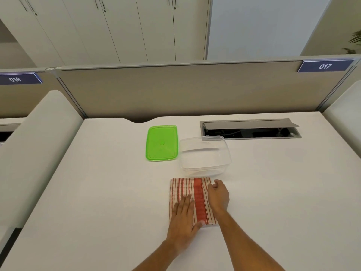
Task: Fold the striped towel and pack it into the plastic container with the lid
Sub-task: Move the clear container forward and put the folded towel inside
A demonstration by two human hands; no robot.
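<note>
The red-and-cream striped towel (197, 194) lies folded into a narrow rectangle on the white desk (97, 192). My left hand (183, 218) rests flat on its near left part, fingers spread. My right hand (218, 194) sits at the towel's right edge, fingers curled over the fold near the far corner. Just beyond the towel stands the clear plastic container (205, 155), open and with nothing in it. Its green lid (161, 142) lies flat to the left of it.
An open grey cable hatch (250, 129) is set in the desk behind the container. A beige partition (175, 90) closes the far edge. White rounded dividers stand at the left (39, 143) and right (343, 106) sides.
</note>
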